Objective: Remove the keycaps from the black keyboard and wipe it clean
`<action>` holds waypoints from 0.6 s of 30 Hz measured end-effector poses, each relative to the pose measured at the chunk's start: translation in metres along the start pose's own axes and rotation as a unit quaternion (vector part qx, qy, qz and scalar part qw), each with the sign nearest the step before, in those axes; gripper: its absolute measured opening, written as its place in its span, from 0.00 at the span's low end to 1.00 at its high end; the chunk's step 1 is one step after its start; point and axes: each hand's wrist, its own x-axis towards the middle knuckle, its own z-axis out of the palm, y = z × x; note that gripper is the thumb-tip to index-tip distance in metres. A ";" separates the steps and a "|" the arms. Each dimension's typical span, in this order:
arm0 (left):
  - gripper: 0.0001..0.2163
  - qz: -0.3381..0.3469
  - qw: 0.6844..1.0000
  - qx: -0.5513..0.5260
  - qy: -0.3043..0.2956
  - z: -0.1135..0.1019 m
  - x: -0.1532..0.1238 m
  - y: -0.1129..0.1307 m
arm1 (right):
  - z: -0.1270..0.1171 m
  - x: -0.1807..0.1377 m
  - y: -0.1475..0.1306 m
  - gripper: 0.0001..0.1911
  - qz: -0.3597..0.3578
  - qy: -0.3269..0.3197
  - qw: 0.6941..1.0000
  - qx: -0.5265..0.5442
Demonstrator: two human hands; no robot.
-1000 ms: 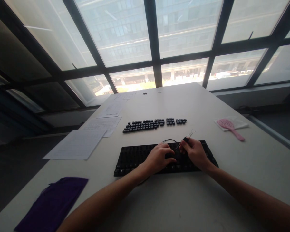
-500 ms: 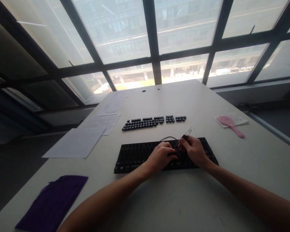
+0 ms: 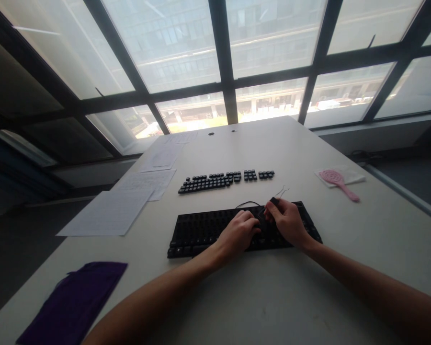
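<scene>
A black keyboard [image 3: 201,232] lies across the white table, many of its keys off. My right hand [image 3: 287,223] is closed on a keycap puller with a dark handle [image 3: 274,200] and thin wire loops [image 3: 282,191], held over the right part of the keyboard. Beside it, my left hand [image 3: 239,230] sits over the keyboard's middle, fingers curled and thumb drawn in. Its fingertips are close to the lower end of the puller; whatever they hold is hidden. Behind the keyboard, loose black keycaps [image 3: 210,183] stand in rows and small groups.
Paper sheets [image 3: 106,213] lie along the left edge of the table [image 3: 273,148]. A purple pouch [image 3: 73,302] is at the front left. To the right, a pink hairbrush [image 3: 335,178] rests partly on a clear bag [image 3: 355,177]. A cable [image 3: 247,203] curves behind the keyboard.
The view has shifted slightly. My left thumb has drawn closer to its fingers. The right hand keeps its grip on the keycap puller in nearly the same place.
</scene>
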 end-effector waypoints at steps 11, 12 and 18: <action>0.05 -0.019 0.998 -0.051 0.008 -0.001 -0.005 -0.004 | -0.004 -0.006 -0.002 0.03 0.113 -0.053 0.992 0.017; 0.05 -0.021 0.998 -0.054 0.009 -0.001 -0.005 -0.004 | -0.005 -0.005 -0.001 0.03 0.123 -0.052 0.991 0.026; 0.06 -0.036 0.995 -0.090 0.021 -0.002 -0.006 -0.005 | -0.007 -0.002 -0.001 0.03 0.142 -0.045 0.987 0.056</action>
